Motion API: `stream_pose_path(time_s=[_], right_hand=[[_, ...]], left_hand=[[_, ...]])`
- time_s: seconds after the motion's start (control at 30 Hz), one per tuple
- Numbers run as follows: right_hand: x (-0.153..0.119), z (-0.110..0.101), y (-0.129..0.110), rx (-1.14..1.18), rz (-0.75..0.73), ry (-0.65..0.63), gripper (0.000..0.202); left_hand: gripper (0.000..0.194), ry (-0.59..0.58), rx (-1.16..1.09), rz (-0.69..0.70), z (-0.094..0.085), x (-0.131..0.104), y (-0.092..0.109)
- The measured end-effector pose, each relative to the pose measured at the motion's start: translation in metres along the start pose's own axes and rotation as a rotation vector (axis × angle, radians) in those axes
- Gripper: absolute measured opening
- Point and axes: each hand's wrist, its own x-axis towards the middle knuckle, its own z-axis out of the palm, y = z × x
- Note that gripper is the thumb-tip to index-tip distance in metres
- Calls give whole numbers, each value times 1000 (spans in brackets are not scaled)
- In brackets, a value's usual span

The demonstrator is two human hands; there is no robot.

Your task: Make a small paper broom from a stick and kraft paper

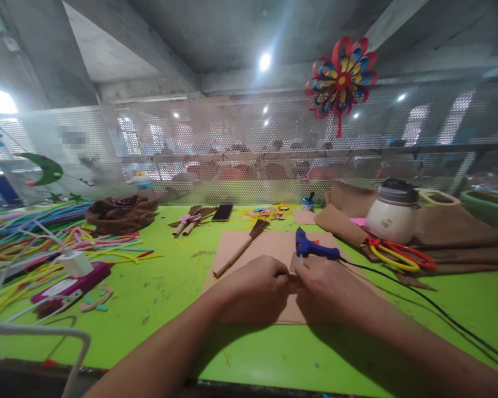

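Note:
My left hand and my right hand meet over a flat brown cardboard sheet. Both are closed, fingertips pinching a small piece of brown paper between them; most of it is hidden by the fingers. Just beyond my right hand lies a blue hot glue gun, its black cord trailing off to the right. A small broom-like piece with a rolled brown paper handle and fringed end rests slantwise on the sheet, beyond my left hand.
On the green table are finished-looking paper brooms, a phone and a brown fuzzy basket. At left lie coloured pipe cleaners and a purple power strip. At right a lidded jar stands by brown paper.

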Motion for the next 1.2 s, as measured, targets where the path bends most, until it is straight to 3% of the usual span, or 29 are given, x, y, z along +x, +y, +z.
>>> stream_pose_path(time_s=[0.2,0.4,0.53,0.7,0.83,1.03,1.2], right_hand=[[3,-5,2,-4,-27,46,13],[4,-3,2,100,-64,96,9],[4,-7,7,293,33,91,9],[9,-10,22,681,135,-39,20],[11,-6,25,814,190,-107,40],[11,0,23,966,259,-37,43],[11,3,27,1049,290,-61,40]], left_hand=[[36,-39,-435,1,-6,4,-11],[36,-60,-640,-119,-2,7,-19],[36,-83,-729,-127,-3,6,-19],[38,-84,-730,-85,-6,4,-13],[33,-67,-700,-5,-6,3,-10],[27,-39,-653,54,-5,4,-9],[27,2,-500,79,-5,3,-10]])
